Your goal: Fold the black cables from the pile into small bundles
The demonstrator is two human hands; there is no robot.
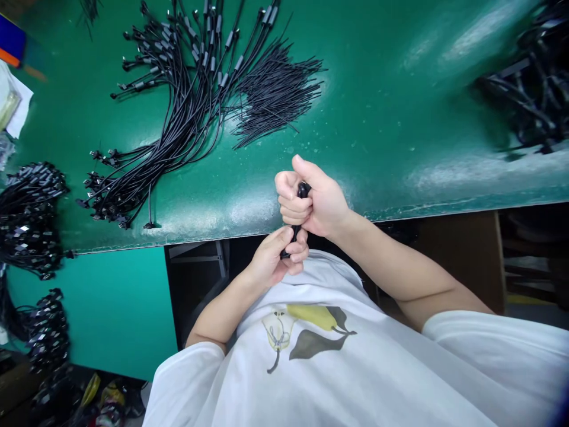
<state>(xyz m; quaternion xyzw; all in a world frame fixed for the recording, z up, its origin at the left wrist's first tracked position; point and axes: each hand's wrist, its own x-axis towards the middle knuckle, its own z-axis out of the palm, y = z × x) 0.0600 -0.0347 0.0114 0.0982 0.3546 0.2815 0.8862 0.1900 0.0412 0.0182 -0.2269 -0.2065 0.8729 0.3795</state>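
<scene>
Both hands meet in front of my body at the front edge of the green table (391, 136). My left hand (280, 252) is closed around the lower part of a small black bundle (303, 190), probably a coiled cable. Just above it, my right hand (311, 198) wraps its fingers round the upper part, with the thumb raised. The fingers hide most of the bundle. Beyond the hands lies a pile of thin black ties (278, 89). To its left a large bunch of black cables with connectors (178, 118) spreads over the table.
More black cables (33, 213) hang over the table's left edge, with another bundle (48, 332) below. A dark heap of cables (528, 89) sits at the right. White paper (20, 110) and a blue and orange box (11, 41) are at the far left.
</scene>
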